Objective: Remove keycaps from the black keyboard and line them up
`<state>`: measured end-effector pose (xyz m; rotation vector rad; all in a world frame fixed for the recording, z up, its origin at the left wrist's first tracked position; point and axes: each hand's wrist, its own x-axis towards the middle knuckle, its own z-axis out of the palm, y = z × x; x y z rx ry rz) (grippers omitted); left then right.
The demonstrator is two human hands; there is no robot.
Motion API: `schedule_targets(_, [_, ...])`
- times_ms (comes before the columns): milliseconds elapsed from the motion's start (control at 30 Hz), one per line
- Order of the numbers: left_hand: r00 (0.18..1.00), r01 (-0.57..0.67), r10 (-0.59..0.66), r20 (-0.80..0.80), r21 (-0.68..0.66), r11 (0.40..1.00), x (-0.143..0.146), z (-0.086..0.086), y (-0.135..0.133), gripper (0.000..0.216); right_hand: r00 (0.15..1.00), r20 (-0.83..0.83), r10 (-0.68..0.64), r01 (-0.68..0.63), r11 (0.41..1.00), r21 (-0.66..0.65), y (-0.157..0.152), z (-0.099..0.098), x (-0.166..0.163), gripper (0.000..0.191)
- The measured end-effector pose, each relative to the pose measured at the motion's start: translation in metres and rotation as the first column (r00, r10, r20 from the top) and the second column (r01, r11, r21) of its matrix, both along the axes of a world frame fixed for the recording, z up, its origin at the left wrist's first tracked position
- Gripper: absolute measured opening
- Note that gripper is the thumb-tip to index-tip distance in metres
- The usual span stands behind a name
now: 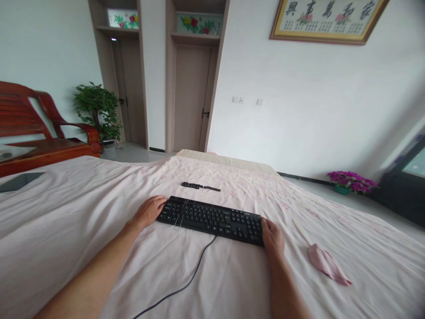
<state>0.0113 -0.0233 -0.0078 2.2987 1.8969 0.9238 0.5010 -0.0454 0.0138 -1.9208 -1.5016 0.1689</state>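
Observation:
A black computer keyboard (pixel 212 219) lies on a pale pink floral sheet, slanting slightly down to the right. My left hand (pixel 152 210) is closed on its left end, fingers at the far corner. Its right end is gripped by my right hand (pixel 272 235), thumb on top and the other fingers partly hidden. Across the keys on the left rests a thin bent wire tool (pixel 181 216). From the near edge a dark cable (pixel 195 271) runs toward me. Just beyond the keyboard sit several loose black keycaps (pixel 191 185), grouped in rows.
On the right lie a pink cloth (pixel 327 263) and a thin pale stick (pixel 300 230). A dark flat panel (pixel 21 181) is at the left edge of the sheet (pixel 83 212). Farther off stand a wooden bench (pixel 49 141), a potted plant (pixel 99 106) and purple flowers (pixel 350 180).

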Motion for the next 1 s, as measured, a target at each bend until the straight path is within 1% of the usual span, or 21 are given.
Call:
schedule_targets(233, [0.999,0.000,0.000,-0.032,-0.003,1.000,-0.001,-0.001,0.000,0.036,1.000,0.011,-0.010,0.011,1.000,-0.014,0.002,-0.002,0.002,0.054])
schedule_targets(533, [1.000,0.011,-0.011,-0.010,0.014,1.000,-0.003,-0.005,0.001,0.036,1.000,-0.004,-0.029,0.029,0.999,-0.027,0.003,-0.001,0.001,0.053])
schedule_targets(700, [1.000,-0.007,0.007,0.020,-0.003,1.000,0.000,0.001,-0.002,0.035,0.999,0.007,-0.048,0.048,0.999,-0.022,0.004,-0.001,-0.002,0.053])
schedule_targets(800, [1.000,0.005,-0.005,0.016,0.007,1.000,0.002,0.005,-0.004,0.035,0.999,-0.005,-0.054,0.054,0.998,-0.027,0.004,-0.002,-0.002,0.053])
schedule_targets(900, [0.999,0.031,-0.031,0.009,0.015,0.999,0.003,0.008,-0.006,0.036,0.999,-0.022,-0.050,0.049,0.998,-0.028,0.006,-0.005,-0.002,0.053])
schedule_targets(1000, [0.999,0.030,-0.030,0.037,0.004,1.000,0.003,0.010,-0.007,0.036,0.999,-0.008,-0.046,0.045,0.999,-0.025,0.009,-0.010,0.001,0.052])
